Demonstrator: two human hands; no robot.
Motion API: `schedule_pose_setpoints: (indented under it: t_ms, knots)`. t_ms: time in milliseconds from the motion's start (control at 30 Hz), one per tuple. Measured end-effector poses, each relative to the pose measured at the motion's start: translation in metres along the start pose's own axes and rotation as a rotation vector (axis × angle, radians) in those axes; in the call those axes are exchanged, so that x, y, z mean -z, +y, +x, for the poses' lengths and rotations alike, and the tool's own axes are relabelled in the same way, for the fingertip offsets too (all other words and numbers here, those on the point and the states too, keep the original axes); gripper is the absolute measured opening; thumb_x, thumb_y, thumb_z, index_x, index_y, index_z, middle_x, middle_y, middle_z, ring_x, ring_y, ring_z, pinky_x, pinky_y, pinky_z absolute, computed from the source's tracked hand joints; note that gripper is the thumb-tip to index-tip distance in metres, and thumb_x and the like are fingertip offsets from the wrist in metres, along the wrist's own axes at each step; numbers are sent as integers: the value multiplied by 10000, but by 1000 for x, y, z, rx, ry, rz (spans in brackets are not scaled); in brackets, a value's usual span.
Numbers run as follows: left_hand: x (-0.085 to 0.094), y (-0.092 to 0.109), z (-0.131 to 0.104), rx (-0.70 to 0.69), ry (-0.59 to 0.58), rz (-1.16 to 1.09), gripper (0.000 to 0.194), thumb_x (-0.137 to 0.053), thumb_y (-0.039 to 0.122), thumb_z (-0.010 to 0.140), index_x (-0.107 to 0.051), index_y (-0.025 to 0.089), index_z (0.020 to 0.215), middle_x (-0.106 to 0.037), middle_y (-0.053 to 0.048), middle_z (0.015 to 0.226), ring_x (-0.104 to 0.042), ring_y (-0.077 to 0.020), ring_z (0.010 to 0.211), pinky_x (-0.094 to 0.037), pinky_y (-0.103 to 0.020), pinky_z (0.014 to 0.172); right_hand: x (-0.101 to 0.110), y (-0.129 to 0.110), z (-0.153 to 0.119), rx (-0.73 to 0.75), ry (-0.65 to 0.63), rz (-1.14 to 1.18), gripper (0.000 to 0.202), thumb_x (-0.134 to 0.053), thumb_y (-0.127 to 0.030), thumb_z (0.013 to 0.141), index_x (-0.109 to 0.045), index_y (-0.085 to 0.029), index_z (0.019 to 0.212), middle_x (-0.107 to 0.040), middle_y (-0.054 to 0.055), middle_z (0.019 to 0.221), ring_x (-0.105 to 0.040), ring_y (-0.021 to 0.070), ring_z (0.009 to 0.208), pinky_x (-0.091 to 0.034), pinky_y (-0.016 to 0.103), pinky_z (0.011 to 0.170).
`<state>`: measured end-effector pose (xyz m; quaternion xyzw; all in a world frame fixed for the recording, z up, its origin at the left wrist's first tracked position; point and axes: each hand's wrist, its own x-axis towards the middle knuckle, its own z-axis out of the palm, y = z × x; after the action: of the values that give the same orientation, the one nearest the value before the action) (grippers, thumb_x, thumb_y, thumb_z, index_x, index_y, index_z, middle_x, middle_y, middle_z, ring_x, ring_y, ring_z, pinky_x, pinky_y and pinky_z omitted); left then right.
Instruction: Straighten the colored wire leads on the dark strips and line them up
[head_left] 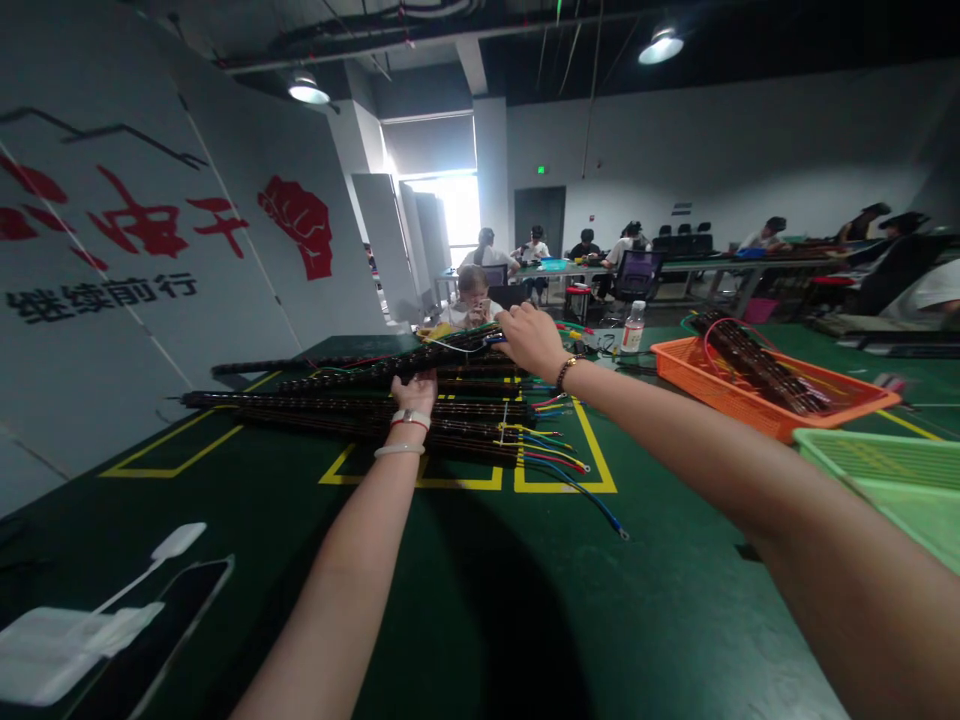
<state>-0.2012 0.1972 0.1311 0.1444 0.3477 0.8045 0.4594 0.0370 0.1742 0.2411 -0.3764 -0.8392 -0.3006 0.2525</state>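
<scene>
My right hand is closed on the right end of a long dark cable bundle, from which thin wires come out. Under the middle of that bundle is my left hand, palm up, with its fingers curled at the bundle and partly hidden. More dark cable bundles lie side by side on the green table. Their right ends carry red, yellow, green and blue wires; one blue wire ends in a ring terminal.
At the right are an orange basket holding dark bundles and a green basket. A small bottle stands beyond. A phone and white charger lie front left. A person sits across the table.
</scene>
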Motion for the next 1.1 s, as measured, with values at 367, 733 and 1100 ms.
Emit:
schedule_pose_setpoints:
  t_ms: [367,733,1100]
  knots:
    - [-5,42,-46,-52,12,-161,305,-304,368,897,-486,163,1032,-536,-84,936,-566,-158,985,-517,-263,767,9,-6,-44,-264,-44,295,454,-582,-553,813,-538,-178,1065,-655,96,930,-590,253,831,-374,289,611]
    - [-32,65,-128,-40,-301,-354,105,-397,218,853,-486,181,812,-558,-11,803,-592,-95,863,-487,-239,844,35,-11,-111,-507,115,724,460,-614,-583,755,-540,-204,1005,-581,-5,681,-535,162,599,-337,243,530]
    - [30,68,-201,64,-210,-172,175,-466,188,796,-557,166,945,-596,-85,1032,-561,-184,1061,-471,-330,936,37,-41,-176,-585,-46,1015,445,-656,-552,727,-543,-207,985,-620,5,800,-559,166,669,-401,257,575]
